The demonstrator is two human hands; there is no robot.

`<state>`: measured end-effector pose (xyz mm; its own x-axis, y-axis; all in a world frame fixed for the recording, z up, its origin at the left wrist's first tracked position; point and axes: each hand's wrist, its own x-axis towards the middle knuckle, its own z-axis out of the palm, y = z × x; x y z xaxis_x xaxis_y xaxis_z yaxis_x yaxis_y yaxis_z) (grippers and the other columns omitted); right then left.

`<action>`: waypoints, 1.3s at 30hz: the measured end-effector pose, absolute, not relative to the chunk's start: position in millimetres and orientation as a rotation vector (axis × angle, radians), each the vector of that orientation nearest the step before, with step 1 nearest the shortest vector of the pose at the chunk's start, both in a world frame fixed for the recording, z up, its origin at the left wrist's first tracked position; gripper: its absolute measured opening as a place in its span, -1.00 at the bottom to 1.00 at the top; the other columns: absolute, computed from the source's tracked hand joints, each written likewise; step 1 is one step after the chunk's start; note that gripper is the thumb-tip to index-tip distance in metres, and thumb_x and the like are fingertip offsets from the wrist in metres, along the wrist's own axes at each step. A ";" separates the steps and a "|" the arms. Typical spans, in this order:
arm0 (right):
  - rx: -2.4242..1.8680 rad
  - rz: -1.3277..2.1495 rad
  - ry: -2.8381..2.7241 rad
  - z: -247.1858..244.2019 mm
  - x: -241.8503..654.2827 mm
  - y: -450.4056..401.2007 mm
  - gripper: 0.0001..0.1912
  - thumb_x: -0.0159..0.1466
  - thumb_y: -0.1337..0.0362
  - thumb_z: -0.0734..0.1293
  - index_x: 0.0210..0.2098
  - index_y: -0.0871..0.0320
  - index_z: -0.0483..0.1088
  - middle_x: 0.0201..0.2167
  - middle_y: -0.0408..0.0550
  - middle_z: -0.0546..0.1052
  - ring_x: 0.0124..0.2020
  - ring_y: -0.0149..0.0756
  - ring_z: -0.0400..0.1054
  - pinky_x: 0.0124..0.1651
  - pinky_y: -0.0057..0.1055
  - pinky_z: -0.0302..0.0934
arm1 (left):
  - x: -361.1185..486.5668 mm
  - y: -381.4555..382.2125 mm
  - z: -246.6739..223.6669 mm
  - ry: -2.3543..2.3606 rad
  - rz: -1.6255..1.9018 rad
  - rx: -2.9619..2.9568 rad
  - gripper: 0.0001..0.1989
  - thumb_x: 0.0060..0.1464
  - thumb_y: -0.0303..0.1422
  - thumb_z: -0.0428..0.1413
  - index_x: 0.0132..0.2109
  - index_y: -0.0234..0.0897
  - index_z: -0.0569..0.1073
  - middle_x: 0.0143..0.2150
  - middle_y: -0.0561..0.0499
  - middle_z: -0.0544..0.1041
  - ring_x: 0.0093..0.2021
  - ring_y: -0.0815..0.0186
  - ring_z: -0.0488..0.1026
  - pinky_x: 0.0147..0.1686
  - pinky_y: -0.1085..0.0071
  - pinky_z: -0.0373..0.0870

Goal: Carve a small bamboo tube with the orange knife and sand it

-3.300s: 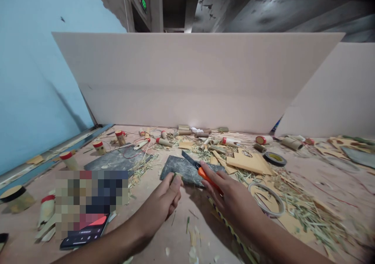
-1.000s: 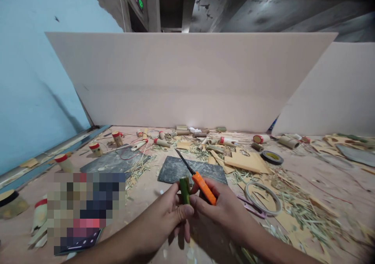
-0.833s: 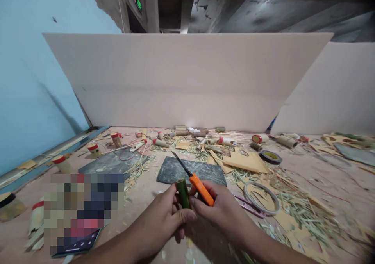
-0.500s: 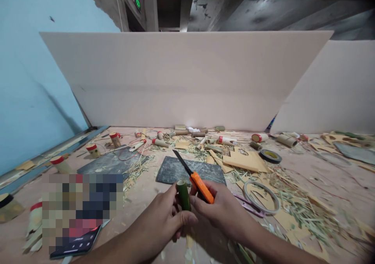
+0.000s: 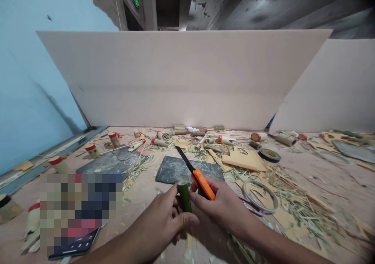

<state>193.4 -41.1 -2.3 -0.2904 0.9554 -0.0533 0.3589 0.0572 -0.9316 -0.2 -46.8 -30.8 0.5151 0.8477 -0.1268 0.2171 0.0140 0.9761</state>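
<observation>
Closed around a short green bamboo tube (image 5: 184, 197), my left hand (image 5: 172, 219) keeps it nearly upright, its hollow pale end facing up. My right hand (image 5: 218, 201) grips an orange utility knife (image 5: 202, 182), whose dark blade points up and to the left, clear of the tube's top. The right fingertips are close beside the tube; whether they touch it I cannot tell. Behind both hands a dark grey mat (image 5: 172, 169) lies on the table.
Bamboo shavings (image 5: 307, 213) and cut yellow card (image 5: 246, 160) litter the right side. A clear tape roll (image 5: 275, 205), black tape roll (image 5: 269, 155) and purple scissors (image 5: 254, 209) lie there. A phone (image 5: 77, 245) sits at left near red-banded bamboo pieces (image 5: 92, 150). A white board (image 5: 187, 80) stands behind.
The knife blade has swung slightly up and to the right, and my right hand has shifted a little. My left hand still holds the bamboo tube in nearly the same place.
</observation>
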 end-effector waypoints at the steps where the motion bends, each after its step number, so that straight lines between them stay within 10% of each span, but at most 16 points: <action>1: -1.316 1.254 -1.719 -2.1 193.2 -41.5 -0.83 0.25 0.15 0.38 -0.33 0.12 0.41 -0.51 -0.26 0.33 -0.49 -0.41 0.15 -0.44 -0.50 0.07 | -0.4 -46.6 -31.2 0.962 0.635 1.520 -0.75 0.15 -0.34 0.20 -0.05 -0.26 0.36 -0.36 0.07 0.49 -0.54 0.41 0.39 -0.57 0.53 0.31; 18: -1.356 1.473 -1.522 -3.6 198.4 -38.8 -0.76 0.33 0.05 0.32 -0.29 0.07 0.31 -0.61 -0.36 0.16 -0.66 -0.48 -0.05 -0.61 -0.51 -0.06 | -4.2 -30.7 -49.5 0.867 0.789 1.268 -0.56 0.29 0.00 0.11 0.02 -0.28 0.29 -0.44 0.00 0.56 -0.56 0.36 0.46 -0.60 0.54 0.24; 25: -1.357 0.628 -2.061 -5.2 218.4 -26.9 -0.78 0.40 0.13 0.29 -0.28 0.11 0.43 -0.45 -0.19 0.44 -0.43 -0.33 0.26 -0.34 -0.40 0.09 | -11.4 -27.7 -37.3 0.896 0.794 1.004 -0.75 0.22 -0.21 0.13 -0.07 -0.27 0.33 -0.32 -0.02 0.56 -0.48 0.37 0.43 -0.50 0.47 0.31; 34: -1.228 0.510 -2.386 -11.6 226.5 -29.3 -0.53 0.49 0.02 0.21 0.27 0.10 0.38 0.04 0.09 0.61 -0.01 -0.08 0.51 0.00 -0.27 0.30 | -13.9 -31.1 -38.5 0.934 0.695 1.011 -0.67 0.24 -0.06 0.10 -0.30 -0.22 0.32 -0.58 0.17 0.32 -0.63 0.48 0.09 -0.63 0.51 0.01; 39: -1.198 0.438 -2.516 -11.7 227.5 -30.1 -0.41 0.50 0.00 0.20 0.42 0.11 0.23 -0.04 0.12 0.62 -0.16 -0.12 0.54 -0.16 -0.31 0.36 | -14.8 -35.4 -31.7 0.925 0.687 1.083 -0.56 0.12 -0.06 0.30 -0.05 -0.20 0.34 -0.53 0.25 0.29 -0.61 0.51 0.05 -0.60 0.54 -0.03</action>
<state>227.5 -30.1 -11.7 -0.5972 0.7874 0.1526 0.6894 0.6012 -0.4041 -14.8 -35.4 -31.7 0.4636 0.8394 -0.2837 -0.0299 0.3348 0.9418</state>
